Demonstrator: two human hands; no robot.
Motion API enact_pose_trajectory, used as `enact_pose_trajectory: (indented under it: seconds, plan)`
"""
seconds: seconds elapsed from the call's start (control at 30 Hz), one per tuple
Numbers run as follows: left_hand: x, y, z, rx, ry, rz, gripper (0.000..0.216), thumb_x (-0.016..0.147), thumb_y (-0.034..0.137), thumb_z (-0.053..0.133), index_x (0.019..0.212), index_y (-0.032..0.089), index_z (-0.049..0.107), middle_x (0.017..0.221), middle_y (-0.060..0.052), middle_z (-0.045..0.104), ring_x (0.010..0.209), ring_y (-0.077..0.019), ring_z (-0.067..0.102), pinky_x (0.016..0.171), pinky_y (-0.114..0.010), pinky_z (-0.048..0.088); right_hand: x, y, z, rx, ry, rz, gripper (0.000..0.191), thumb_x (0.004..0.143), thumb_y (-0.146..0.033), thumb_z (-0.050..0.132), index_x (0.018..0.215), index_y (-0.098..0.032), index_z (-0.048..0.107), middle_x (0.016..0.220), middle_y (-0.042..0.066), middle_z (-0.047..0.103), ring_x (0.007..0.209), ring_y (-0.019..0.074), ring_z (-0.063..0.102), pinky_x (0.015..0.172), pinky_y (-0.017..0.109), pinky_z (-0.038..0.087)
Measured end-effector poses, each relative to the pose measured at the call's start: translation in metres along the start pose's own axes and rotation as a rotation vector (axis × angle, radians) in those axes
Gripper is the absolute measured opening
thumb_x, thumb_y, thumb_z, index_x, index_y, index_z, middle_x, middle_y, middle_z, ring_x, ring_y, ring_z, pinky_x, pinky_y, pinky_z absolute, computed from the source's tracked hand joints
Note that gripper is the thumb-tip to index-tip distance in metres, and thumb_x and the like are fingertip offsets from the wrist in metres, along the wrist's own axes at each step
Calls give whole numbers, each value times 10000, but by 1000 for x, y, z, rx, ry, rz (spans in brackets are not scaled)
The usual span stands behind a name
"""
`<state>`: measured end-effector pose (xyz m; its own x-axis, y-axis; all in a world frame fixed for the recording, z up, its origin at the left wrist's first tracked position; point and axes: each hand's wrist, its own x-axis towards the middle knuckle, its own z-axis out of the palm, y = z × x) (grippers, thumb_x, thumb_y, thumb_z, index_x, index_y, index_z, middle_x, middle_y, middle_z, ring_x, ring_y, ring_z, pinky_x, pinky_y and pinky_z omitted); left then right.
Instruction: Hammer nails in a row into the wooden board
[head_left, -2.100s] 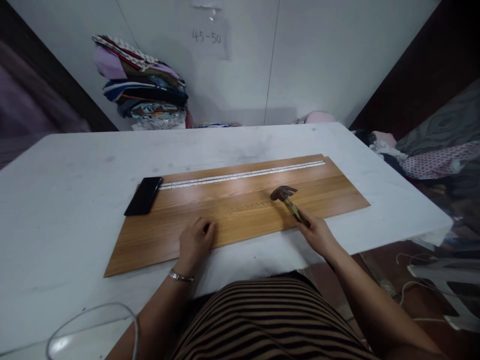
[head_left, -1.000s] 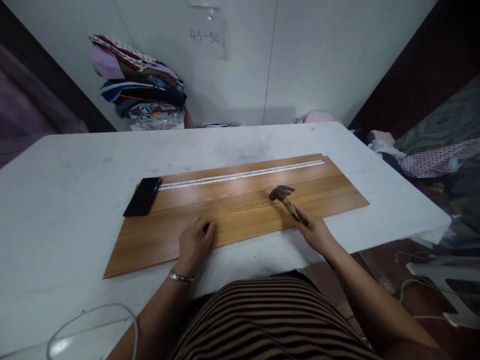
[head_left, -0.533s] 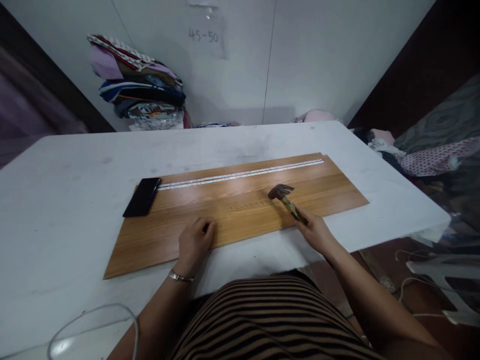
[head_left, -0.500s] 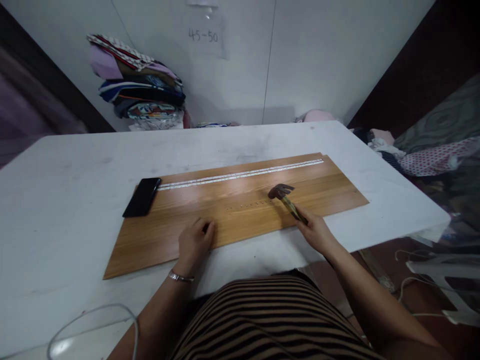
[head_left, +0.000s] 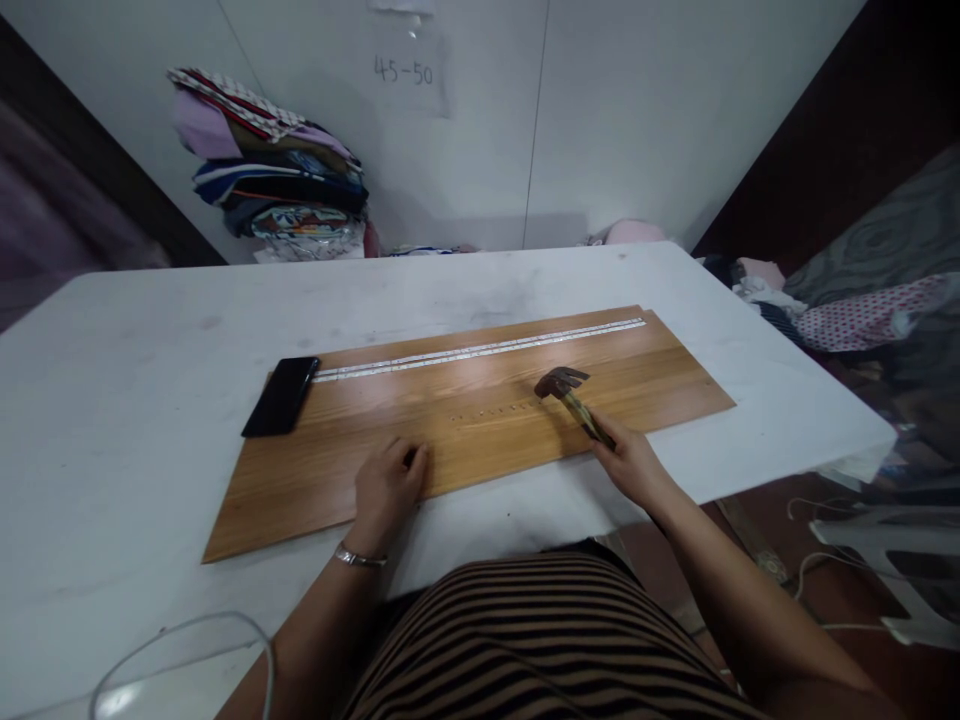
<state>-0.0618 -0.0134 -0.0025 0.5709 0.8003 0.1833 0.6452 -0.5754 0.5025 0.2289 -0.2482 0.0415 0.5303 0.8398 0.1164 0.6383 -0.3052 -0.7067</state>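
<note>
My right hand (head_left: 630,462) is wrapped round the handle of a claw hammer (head_left: 574,400). The hammer's dark head is over the middle of a brown wooden board (head_left: 300,490), at the right end of a row of small nails (head_left: 491,411). Whether the head touches the board or a nail I cannot tell. Curled into a loose fist, my left hand (head_left: 390,485) rests on the board's near edge, left of the nails. Its fingers are folded in, and anything inside them is hidden. Two pale printed strips (head_left: 480,351) run along the board's far side.
A black phone (head_left: 281,396) lies over the board's far left corner. The board is on a white table (head_left: 150,420). A grey cable (head_left: 187,622) loops at the near left. Folded clothes (head_left: 277,165) are stacked against the wall; a white plastic stool (head_left: 885,560) stands at the right.
The view has shifted very slightly. My hands, the hammer and the board keep practically the same positions relative to one another.
</note>
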Motion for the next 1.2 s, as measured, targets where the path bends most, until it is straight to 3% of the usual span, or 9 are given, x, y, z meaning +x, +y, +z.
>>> enact_pose_trajectory:
  seconds: [0.87, 1.2]
  plan:
    - [0, 0, 0, -21, -3, 7, 309, 915, 423, 464, 802, 205, 651, 842, -38, 643, 779, -172, 577, 701, -285, 423, 1, -2, 0, 5, -1, -4, 555, 806, -166, 551, 1356, -224, 588, 1271, 72, 677, 1153, 289, 645, 984, 461, 508]
    - [0, -4, 3, -16, 11, 10, 311, 912, 424, 472, 799, 204, 660, 827, -36, 642, 768, -167, 568, 697, -290, 418, 1, -3, 0, 1, 4, 10, 553, 814, -183, 534, 1365, -186, 579, 1270, 99, 675, 1167, 294, 635, 1000, 459, 498]
